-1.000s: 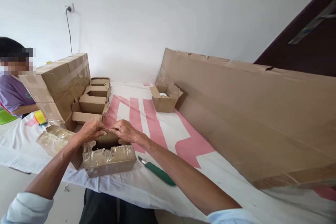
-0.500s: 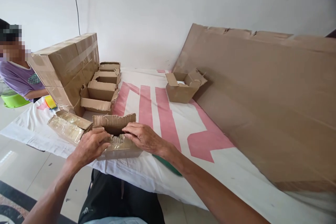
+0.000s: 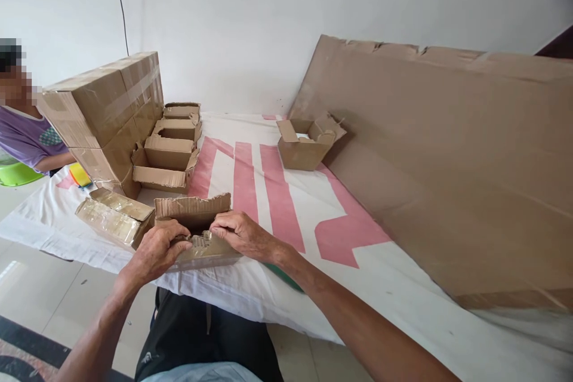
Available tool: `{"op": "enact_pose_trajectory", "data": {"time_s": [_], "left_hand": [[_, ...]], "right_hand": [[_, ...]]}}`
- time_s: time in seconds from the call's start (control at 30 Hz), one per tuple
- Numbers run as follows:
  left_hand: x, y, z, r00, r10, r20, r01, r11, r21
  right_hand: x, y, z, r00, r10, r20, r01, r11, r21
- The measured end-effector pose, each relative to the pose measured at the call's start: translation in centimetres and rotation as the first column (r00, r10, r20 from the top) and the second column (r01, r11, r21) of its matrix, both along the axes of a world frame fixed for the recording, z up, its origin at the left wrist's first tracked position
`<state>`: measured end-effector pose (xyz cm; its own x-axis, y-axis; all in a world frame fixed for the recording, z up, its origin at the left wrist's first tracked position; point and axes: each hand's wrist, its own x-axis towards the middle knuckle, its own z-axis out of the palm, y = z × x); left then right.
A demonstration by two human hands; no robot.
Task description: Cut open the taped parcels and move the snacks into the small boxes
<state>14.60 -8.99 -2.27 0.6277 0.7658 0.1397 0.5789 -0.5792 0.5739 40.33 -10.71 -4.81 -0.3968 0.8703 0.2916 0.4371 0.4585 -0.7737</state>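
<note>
A small cardboard box (image 3: 192, 207) stands at the table's near edge with its far flap raised and its near edge torn and ragged. My left hand (image 3: 162, 249) pinches the torn near edge at its left part. Gripping the same edge farther right is my right hand (image 3: 244, 234), thumb and fingers closed on the cardboard. Between the hands, the corrugated inner layer shows. The inside of the box is dark and mostly hidden. Touching it on the left, a taped, closed cardboard box (image 3: 116, 216) lies at an angle.
Stacked taped cartons (image 3: 111, 113) rise at the left, beside a row of open small boxes (image 3: 165, 158). Another open box (image 3: 299, 154) with something white inside stands by a large leaning cardboard sheet (image 3: 439, 173). A person (image 3: 33, 137) sits beyond the cartons, near yellow tape (image 3: 80, 175).
The view has shifted slightly, so the surroundings sit a little farther left and higher. Both hands keep their hold on the box's torn edge, with barely any movement.
</note>
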Motion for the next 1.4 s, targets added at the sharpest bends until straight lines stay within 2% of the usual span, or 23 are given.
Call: {"op": "enact_pose_trajectory", "data": {"time_s": [0.17, 0.3, 0.47, 0.6, 0.77, 0.87, 0.93, 1.07, 1.2, 1.27, 1.3, 1.37, 1.4], "left_hand": [[0.3, 0.4, 0.3, 0.994, -0.037, -0.107, 0.037, 0.999, -0.006], [0.5, 0.7, 0.7, 0.989, -0.048, -0.142, 0.05, 0.999, 0.007], [1.6, 0.7, 1.2, 0.982, -0.044, -0.185, 0.059, 0.995, 0.077], [2.6, 1.0, 1.3, 0.974, -0.036, -0.224, 0.055, 0.995, 0.078], [3.1, 1.4, 1.3, 0.976, -0.083, -0.2, 0.097, 0.993, 0.061], [3.2, 1.4, 1.3, 0.969, -0.104, -0.224, 0.119, 0.991, 0.057], [2.8, 1.4, 1.5, 0.97, -0.1, -0.221, 0.114, 0.992, 0.054], [0.7, 1.8, 2.0, 0.985, -0.01, -0.171, 0.014, 1.0, 0.024], [-1.4, 2.1, 2.0, 0.992, 0.049, -0.116, -0.065, 0.989, -0.131], [-2.0, 1.7, 2.0, 0.998, 0.04, -0.038, -0.046, 0.983, -0.18], [-2.2, 1.3, 1.9, 1.0, 0.022, 0.005, -0.021, 0.98, -0.198], [-2.9, 0.3, 1.9, 0.996, -0.03, 0.084, 0.049, 0.971, -0.234], [-3.4, -0.2, 1.9, 0.991, -0.059, 0.12, 0.088, 0.964, -0.251]], "right_hand": [[0.0, 0.0, -0.2, 1.0, 0.022, -0.015, -0.023, 0.999, -0.038], [0.0, 0.0, -0.2, 0.999, -0.007, -0.031, 0.006, 0.999, -0.053], [-0.1, -0.1, 0.3, 0.997, -0.028, -0.07, 0.014, 0.983, -0.186], [0.2, -0.5, 0.5, 0.992, -0.029, -0.122, -0.003, 0.966, -0.257], [-0.3, -0.3, 0.5, 0.99, 0.011, -0.138, -0.047, 0.966, -0.256], [-0.9, 0.1, 0.3, 0.994, 0.054, -0.097, -0.07, 0.983, -0.172], [-1.1, 0.2, 0.1, 0.995, 0.05, -0.086, -0.062, 0.987, -0.149], [-0.4, -0.2, 0.0, 0.993, -0.024, -0.112, -0.001, 0.975, -0.223], [0.7, -0.7, 0.3, 0.995, -0.024, -0.096, -0.005, 0.956, -0.293], [0.9, -1.3, 0.6, 0.998, 0.0, -0.059, -0.015, 0.97, -0.242], [0.9, -1.8, 0.8, 0.999, 0.008, -0.034, -0.013, 0.986, -0.169], [0.7, -3.4, 1.1, 0.999, 0.007, 0.035, -0.008, 0.999, 0.04], [0.5, -4.4, 1.1, 0.997, 0.004, 0.08, -0.016, 0.988, 0.152]]}}
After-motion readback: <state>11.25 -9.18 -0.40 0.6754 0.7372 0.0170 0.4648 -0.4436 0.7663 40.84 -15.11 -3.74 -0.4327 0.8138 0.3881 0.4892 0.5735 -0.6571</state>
